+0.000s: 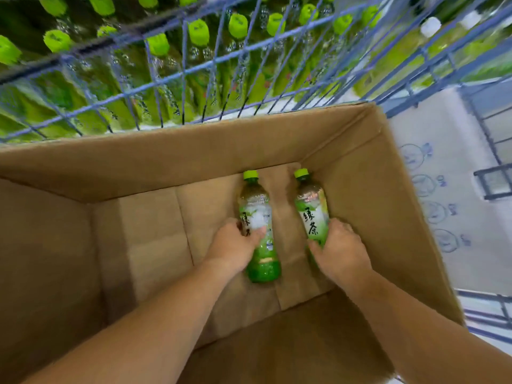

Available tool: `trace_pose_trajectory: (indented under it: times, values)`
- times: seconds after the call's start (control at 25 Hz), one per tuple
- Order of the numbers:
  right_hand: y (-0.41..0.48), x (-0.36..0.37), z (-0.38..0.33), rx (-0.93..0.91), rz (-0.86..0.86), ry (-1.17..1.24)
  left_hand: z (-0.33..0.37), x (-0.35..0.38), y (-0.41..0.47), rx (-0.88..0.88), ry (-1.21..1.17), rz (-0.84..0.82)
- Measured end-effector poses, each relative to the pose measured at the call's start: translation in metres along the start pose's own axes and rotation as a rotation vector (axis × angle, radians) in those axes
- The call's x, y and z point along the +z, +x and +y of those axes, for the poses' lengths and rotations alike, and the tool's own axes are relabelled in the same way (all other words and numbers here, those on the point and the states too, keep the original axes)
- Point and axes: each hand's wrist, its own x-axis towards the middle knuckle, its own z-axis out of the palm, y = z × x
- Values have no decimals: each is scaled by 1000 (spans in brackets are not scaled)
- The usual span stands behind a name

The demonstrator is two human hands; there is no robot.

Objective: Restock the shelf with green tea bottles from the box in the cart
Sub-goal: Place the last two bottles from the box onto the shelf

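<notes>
Both arms reach down into the cardboard box. The left hand curls around the left bottle, the right hand wraps the right bottle. Both bottles lie flat on the box floor, caps toward the blue wire cart wall.

box open at the top, bare floor left of two bottles, blue cart mesh ahead
</notes>
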Motion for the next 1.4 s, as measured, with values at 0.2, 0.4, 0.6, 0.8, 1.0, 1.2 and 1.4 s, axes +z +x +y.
trace_pose_trajectory:
  times: [0.2,0.4,0.6,0.8,1.0,1.2,1.4]
  values:
    - [14,-5,-2,1,-57,-75,23,20,2,-112,-22,4]
    - [26,-8,-2,66,-142,-3,30,19,-1,-160,46,-14]
    - [32,4,8,159,-266,357,11,11,-14,-71,146,34]
    - [21,20,2,248,-322,683,-5,-7,-19,-97,108,21]
    - [-13,13,-11,277,-277,910,-5,-37,-32,-9,68,-78]
    - [-81,-29,-40,259,-188,1075,19,-90,-85,38,46,-82]
    - [-158,-86,-76,206,-80,1112,52,-151,-162,65,-34,-39]
